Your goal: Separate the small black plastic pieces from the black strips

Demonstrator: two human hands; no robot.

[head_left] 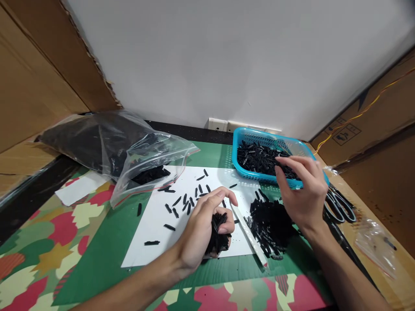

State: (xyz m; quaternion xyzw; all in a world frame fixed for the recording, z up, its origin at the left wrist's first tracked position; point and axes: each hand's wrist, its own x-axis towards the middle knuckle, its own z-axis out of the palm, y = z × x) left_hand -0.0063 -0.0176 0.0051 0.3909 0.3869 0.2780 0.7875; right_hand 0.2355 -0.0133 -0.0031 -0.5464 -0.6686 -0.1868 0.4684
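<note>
Head view: left hand (207, 224) grips a bundle of black sticks (219, 233); right hand (303, 192), fingers loose, hovers over the half-filled basket (241, 142); loose sticks (184, 203) lie beyond the left hand.

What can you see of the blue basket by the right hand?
The blue basket is a shallow rectangular tray of bright turquoise plastic with perforated, mesh-like walls and a solid rim. It sits upright at the far right of the green mat, close to the white wall. It holds a layer of small black pieces. The right hand hovers over its near corner, hiding that part; whether the fingers touch it cannot be told.
</note>
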